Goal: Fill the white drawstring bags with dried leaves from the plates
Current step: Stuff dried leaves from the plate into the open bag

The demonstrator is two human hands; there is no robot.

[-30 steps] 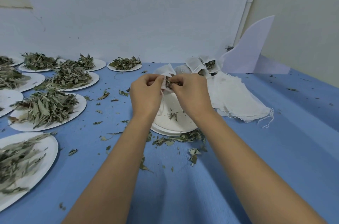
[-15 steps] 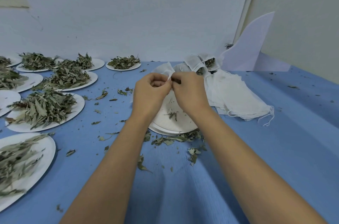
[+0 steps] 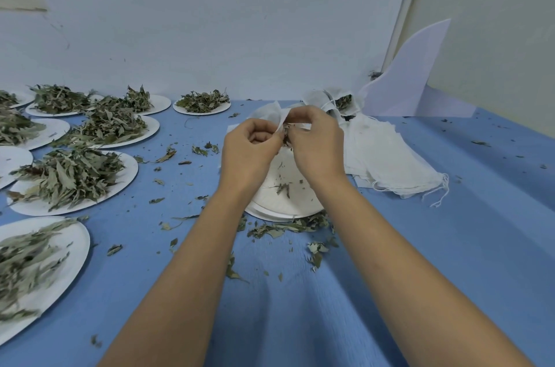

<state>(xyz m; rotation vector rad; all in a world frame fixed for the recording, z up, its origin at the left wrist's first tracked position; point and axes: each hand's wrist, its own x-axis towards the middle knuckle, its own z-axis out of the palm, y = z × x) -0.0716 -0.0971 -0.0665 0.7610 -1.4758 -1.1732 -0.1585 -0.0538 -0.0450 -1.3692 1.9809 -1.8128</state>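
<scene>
Both hands are up over the middle of the blue worktop (image 3: 450, 246), working one white drawstring bag (image 3: 274, 115) between them. The left hand (image 3: 249, 153) has its fingers curled in, pinching the left edge of the bag's mouth. The right hand (image 3: 318, 147) pinches the other edge, and a dark tuft of dried leaves (image 3: 285, 135) sits at its fingertips, right at the opening. The loose upper part of the bag sticks up on the far side of the knuckles.

Right under the hands lies a nearly bare plate (image 3: 282, 204) with only a few crumbs on it. Spilled bits (image 3: 285, 227) lie on the cloth along its near rim.

To the right, just beside that plate, is a flat pile of empty bags (image 3: 390, 162), their strings trailing off the near corner. Beyond it, near the wall, a few stuffed bags (image 3: 339, 102) show green at their mouths. A white board (image 3: 411, 75) leans in the far right corner.

Along the left side stand the heaped plates (image 3: 72, 177), running from the near edge to the far wall, each carrying grey-green leaves.
</scene>
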